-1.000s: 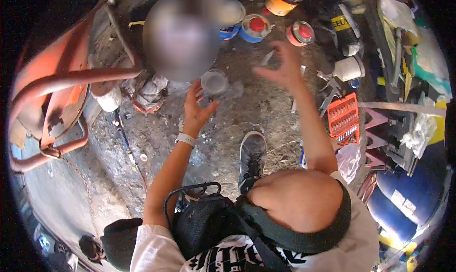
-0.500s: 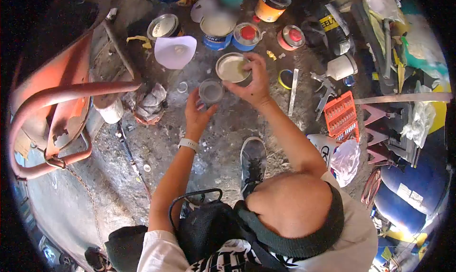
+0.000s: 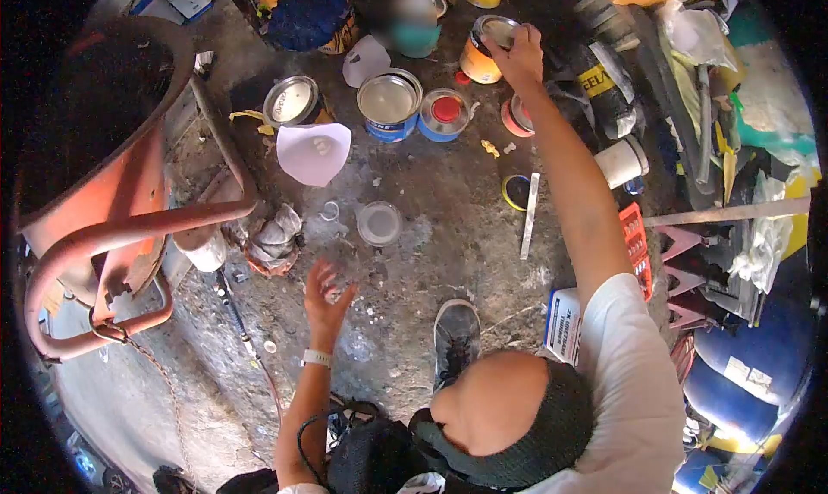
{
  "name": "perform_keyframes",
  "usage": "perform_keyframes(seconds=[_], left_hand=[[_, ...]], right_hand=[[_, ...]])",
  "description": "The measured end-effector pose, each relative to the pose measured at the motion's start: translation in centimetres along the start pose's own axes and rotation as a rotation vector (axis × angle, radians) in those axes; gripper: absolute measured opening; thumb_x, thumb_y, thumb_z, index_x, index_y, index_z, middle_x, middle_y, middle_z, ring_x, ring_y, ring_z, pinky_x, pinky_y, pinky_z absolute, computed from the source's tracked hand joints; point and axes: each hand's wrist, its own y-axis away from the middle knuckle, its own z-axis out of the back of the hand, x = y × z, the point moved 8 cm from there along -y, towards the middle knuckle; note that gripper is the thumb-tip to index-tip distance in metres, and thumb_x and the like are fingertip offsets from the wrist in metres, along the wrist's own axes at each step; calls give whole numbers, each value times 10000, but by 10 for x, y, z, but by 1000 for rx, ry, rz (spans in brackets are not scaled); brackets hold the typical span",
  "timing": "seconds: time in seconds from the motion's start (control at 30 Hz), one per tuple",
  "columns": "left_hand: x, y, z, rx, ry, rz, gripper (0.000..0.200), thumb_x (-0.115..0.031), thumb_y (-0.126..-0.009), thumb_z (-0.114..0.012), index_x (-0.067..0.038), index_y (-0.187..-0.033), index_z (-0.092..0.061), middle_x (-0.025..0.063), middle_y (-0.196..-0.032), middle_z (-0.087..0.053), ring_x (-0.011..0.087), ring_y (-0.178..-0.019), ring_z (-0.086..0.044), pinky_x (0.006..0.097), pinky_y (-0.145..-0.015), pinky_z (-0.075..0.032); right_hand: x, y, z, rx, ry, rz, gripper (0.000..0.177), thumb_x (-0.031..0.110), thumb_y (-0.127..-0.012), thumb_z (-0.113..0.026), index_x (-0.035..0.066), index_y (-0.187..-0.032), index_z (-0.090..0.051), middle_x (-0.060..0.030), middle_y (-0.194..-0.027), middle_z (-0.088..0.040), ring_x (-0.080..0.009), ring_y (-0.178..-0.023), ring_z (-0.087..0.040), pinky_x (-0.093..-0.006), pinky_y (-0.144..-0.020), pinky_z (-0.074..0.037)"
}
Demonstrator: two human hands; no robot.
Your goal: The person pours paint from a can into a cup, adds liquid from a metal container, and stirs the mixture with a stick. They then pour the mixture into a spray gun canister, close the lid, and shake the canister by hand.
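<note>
Standing well beyond the clear plastic cup (image 3: 379, 223), the orange paint can (image 3: 473, 65) is partly hiding under the right hand (image 3: 520, 58); whether its fingers are gripping the rim, I cannot tell. The left hand (image 3: 326, 297) is hovering near the cup, on the person's side of it, fingers spread wide and holding nothing.

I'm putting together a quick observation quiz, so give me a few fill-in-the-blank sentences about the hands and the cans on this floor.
1. The right hand reaches to a paint can whose wall is coloured ____.
2. The left hand hovers open above the ground and holds ____.
3. The blue tin beside the silver-lidded can has a ____ cap.

Missing words: orange; nothing; red.
</note>
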Motion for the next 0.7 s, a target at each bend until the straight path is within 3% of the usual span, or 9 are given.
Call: perform_keyframes(seconds=[0.17, 0.23, 0.3, 0.4, 0.43, 0.5, 0.53, 0.6, 0.7], left_hand=[[3, 8, 12, -46, -26, 73, 817, -117, -755, -854, -97, -1455, -435, 107, -1394, -558, 256, -1207, -591, 384, -930, -513], [3, 3, 9, -28, -53, 31, 799, -107, -767, -841, -94, -1454, -432, 104, -1399, -550, 249, -1205, -590, 384, -937, -509], [0, 1, 4, -27, -14, 28, 793, -104, -771, -837, -91, -1453, -431, 101, -1402, -546, 246, -1203, -590, 380, -942, -504], [-16, -4, -2, -19, 21, 15, 784, -100, -781, -830, -85, -1453, -428, 94, -1406, -542, 239, -1200, -589, 371, -950, -496], [-19, -5, -3, -6, 18, 12, 780, -98, -787, -826, -83, -1455, -425, 91, -1406, -541, 234, -1199, -588, 367, -952, -492], [-22, -8, -2, -9, 33, 19, 779, -98, -791, -824, -83, -1458, -423, 91, -1407, -541, 232, -1200, -588, 364, -954, -490], [-23, -8, -1, -10, 49, 26, 778, -98, -795, -821, -84, -1462, -420, 91, -1408, -541, 230, -1201, -588, 360, -956, -488], [-22, -10, 1, -25, 44, 30, 775, -101, -796, -820, -86, -1462, -424, 92, -1409, -541, 229, -1203, -587, 360, -959, -487], [-22, -5, 5, -36, 26, 52, 766, -108, -795, -821, -89, -1457, -434, 96, -1409, -543, 229, -1205, -588, 362, -955, -491]], right_hand=[[-14, 3, -32, -7, 72, 111, 589, 572, -833, -705, 103, -1183, -644, -265, -1334, -533, -438, -1219, -545, -592, -1014, -424], [-19, 0, -33, 25, 88, 64, 610, 580, -792, -739, 156, -1221, -652, -251, -1348, -532, -423, -1278, -505, -580, -1046, -402], [-46, -1, -45, 144, -65, -229, 615, 601, -737, -764, 193, -1191, -688, -242, -1366, -524, -392, -1330, -460, -563, -1072, -387], [-53, -7, -51, 161, -292, -261, 613, 623, -681, -779, 239, -1156, -720, -223, -1369, -539, -381, -1351, -436, -536, -1100, -375], [-50, -11, -47, 162, -294, -261, 613, 623, -681, -779, 239, -1156, -720, -223, -1369, -539, -381, -1351, -436, -536, -1100, -375], [-52, -16, -55, 389, -205, -320, 565, 451, -710, -853, 88, -1119, -709, -201, -1356, -474, -336, -1208, -541, -396, -1041, -453], [-51, -15, -53, 390, -205, -319, 565, 451, -710, -853, 88, -1119, -709, -201, -1356, -474, -336, -1208, -541, -396, -1041, -453], [-46, -15, -52, 449, -227, -353, 691, 672, -607, -792, 261, -1158, -720, -168, -1333, -594, -400, -1336, -439, -510, -1117, -362], [-31, -11, -43, 409, -10, -252, 834, 711, -568, -803, 270, -1261, -659, -179, -1377, -559, -402, -1318, -458, -512, -1103, -377]])
